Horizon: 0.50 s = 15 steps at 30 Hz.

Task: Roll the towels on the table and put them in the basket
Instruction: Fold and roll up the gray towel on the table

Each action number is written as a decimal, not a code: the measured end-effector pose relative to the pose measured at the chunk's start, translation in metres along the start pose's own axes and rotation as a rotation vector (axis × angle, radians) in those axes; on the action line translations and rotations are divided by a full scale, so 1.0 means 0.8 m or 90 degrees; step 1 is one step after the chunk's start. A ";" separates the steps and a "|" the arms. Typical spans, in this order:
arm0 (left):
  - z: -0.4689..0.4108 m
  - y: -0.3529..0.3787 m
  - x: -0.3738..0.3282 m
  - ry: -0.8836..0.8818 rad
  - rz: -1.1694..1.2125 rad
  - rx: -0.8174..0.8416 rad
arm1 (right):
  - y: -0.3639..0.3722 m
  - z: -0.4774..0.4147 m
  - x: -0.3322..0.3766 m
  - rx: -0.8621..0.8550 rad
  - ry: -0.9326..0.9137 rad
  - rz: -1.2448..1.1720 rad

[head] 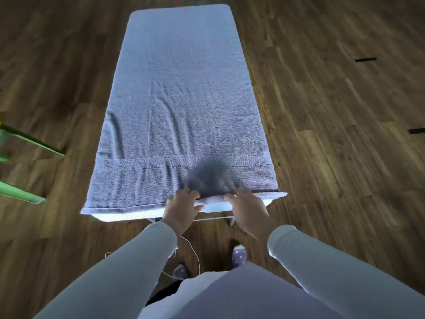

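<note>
A long grey-blue towel [181, 100] lies spread flat along a narrow white table [119, 216], covering almost all of its top. My left hand [181, 208] and my right hand [246, 209] sit side by side at the towel's near edge, right of its middle. Both hands grip that edge, which is turned up into a small fold between them. The near right corner of the towel is pulled back, so a strip of white table shows there. No basket is in view.
Dark wooden floor surrounds the table. Green chair legs [25, 143] stand at the left edge. Black tape marks [365, 59] lie on the floor to the right. My socked feet [239, 256] and a thin white cord [195, 254] are below the table's near end.
</note>
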<state>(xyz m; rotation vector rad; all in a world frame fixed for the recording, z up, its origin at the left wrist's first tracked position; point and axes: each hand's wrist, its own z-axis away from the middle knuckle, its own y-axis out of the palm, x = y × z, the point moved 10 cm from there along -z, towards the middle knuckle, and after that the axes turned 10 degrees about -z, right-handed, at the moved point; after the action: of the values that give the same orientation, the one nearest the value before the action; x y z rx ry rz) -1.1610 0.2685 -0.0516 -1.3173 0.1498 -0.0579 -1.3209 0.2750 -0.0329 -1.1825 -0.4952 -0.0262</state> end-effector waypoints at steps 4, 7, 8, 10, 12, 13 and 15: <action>0.026 -0.005 0.087 -0.031 0.008 -0.021 | 0.016 -0.005 0.019 0.085 0.131 0.092; 0.048 -0.012 0.157 -0.076 -0.002 -0.031 | 0.040 -0.006 0.028 0.128 0.186 0.112; 0.054 -0.015 0.180 -0.096 -0.008 -0.040 | 0.043 -0.007 0.028 0.133 0.205 0.114; 0.065 -0.020 0.223 -0.124 -0.016 -0.052 | 0.047 -0.010 0.026 0.142 0.232 0.090; 0.071 -0.023 0.258 -0.134 -0.025 -0.053 | 0.050 -0.016 0.023 0.141 0.246 0.040; 0.074 -0.023 0.270 -0.131 -0.026 -0.052 | 0.050 -0.018 0.021 0.137 0.250 0.026; 0.078 -0.024 0.284 -0.117 -0.021 -0.052 | 0.051 -0.022 0.018 0.120 0.258 0.016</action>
<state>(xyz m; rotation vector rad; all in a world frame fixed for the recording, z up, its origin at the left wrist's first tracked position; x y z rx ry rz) -0.9263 0.2944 -0.0350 -1.3992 -0.0264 0.0410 -1.2901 0.2787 -0.0682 -0.9658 -0.1223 -0.1907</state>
